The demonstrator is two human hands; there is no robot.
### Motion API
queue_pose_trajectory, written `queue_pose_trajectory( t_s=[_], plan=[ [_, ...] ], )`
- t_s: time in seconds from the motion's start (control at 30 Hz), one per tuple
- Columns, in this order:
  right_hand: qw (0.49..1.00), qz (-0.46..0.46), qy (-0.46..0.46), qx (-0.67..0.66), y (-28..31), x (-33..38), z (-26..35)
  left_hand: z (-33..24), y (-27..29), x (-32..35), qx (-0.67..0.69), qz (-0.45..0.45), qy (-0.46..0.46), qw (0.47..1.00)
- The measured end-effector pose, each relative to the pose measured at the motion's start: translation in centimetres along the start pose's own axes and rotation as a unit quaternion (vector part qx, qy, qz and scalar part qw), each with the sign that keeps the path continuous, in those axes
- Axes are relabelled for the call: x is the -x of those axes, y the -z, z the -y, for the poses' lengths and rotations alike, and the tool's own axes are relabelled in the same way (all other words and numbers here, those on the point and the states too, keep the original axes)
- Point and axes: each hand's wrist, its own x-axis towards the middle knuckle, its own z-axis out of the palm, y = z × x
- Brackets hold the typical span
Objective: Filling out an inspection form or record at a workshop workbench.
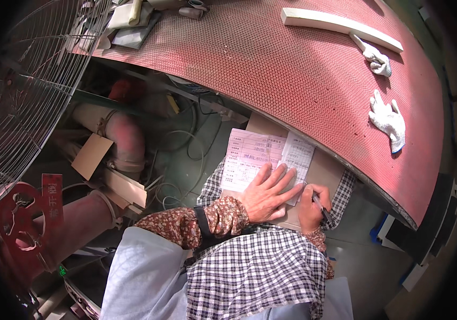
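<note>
The left hand (265,193) lies flat, fingers spread, pinning the pale pink printed form (249,157) against the brown cardboard backing (324,172) so it cannot slide. At its three o'clock, the right hand (312,205) grips a dark pen (322,209) (tip at the white slip (297,154)).

Pink printed form (249,160) beside white slip (297,157) on brown board on lap, red rectangular sign (52,201) at left by pipes.

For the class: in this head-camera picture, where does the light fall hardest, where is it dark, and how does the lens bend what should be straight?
Head view: sunlight falls hard on the red mesh table and the white gloves, which cast sharp shadows; the space beneath, around the pipes, is dim; the table's edge and the fan guard curve with fisheye distortion; the corners go black; the left hand and papers are sharp.
</note>
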Motion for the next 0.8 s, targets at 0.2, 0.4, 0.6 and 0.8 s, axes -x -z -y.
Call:
queue_pose_trajectory(
  t_s=[0.2,0.4,0.6,0.8],
  plan=[
    [1.0,0.006,-0.017,-0.009,-0.03,-0.02,0.36,0.15,0.16,0.01,0.003,-0.007,-0.008,1.0],
    [1.0,0.003,-0.015,-0.009,-0.01,-0.03,0.26,0.13,0.03,-0.08,0.007,0.001,-0.008,1.0],
    [1.0,-0.007,-0.007,-0.008,-0.12,-0.08,-0.01,0.1,-0.09,0.02,0.007,0.0,-0.009,1.0],
    [1.0,0.008,-0.026,0.0,0.04,0.06,0.09,0.15,0.23,-0.08,0.011,0.014,-0.011,1.0]
  ],
)
